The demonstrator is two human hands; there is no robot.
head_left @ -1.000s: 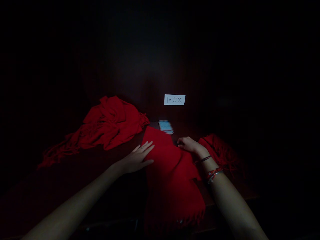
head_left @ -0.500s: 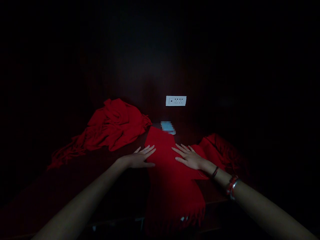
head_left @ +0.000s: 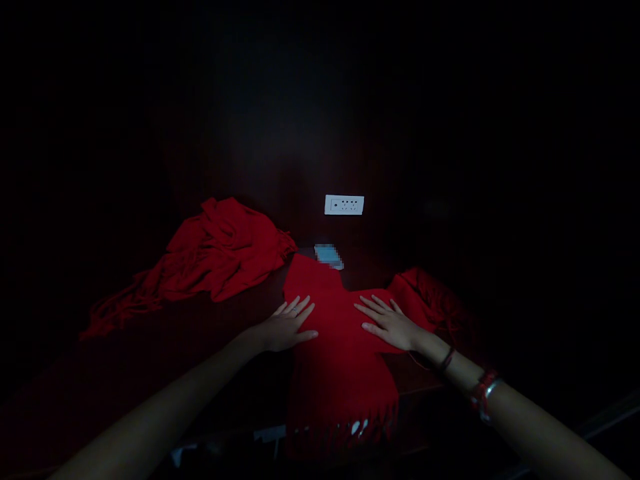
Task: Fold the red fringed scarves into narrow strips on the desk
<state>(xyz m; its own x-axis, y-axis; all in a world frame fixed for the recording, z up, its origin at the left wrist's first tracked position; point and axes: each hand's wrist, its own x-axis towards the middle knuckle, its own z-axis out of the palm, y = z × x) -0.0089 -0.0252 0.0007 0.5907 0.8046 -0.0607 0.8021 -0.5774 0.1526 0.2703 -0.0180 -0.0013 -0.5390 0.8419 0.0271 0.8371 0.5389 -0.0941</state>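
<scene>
A red fringed scarf (head_left: 335, 363) lies flat on a dark table (head_left: 150, 360), its fringe hanging over the near edge. My left hand (head_left: 289, 325) rests open and flat on the scarf's left edge, a ring on one finger. My right hand (head_left: 389, 323) lies open and flat on the scarf's right side, fingers spread; bracelets circle that wrist. Both palms press down on the cloth, apart from each other.
A crumpled red scarf (head_left: 215, 250) is heaped at the back left, its fringe trailing left. More red cloth (head_left: 430, 297) is bunched at the right. A small pale blue object (head_left: 329, 255) sits behind the scarf. A white socket plate (head_left: 344, 205) is on the dark wall.
My right hand went from curled at the scarf's far edge to flat and spread on it. Both hands slid slightly toward me, and the scarf lies flatter.
</scene>
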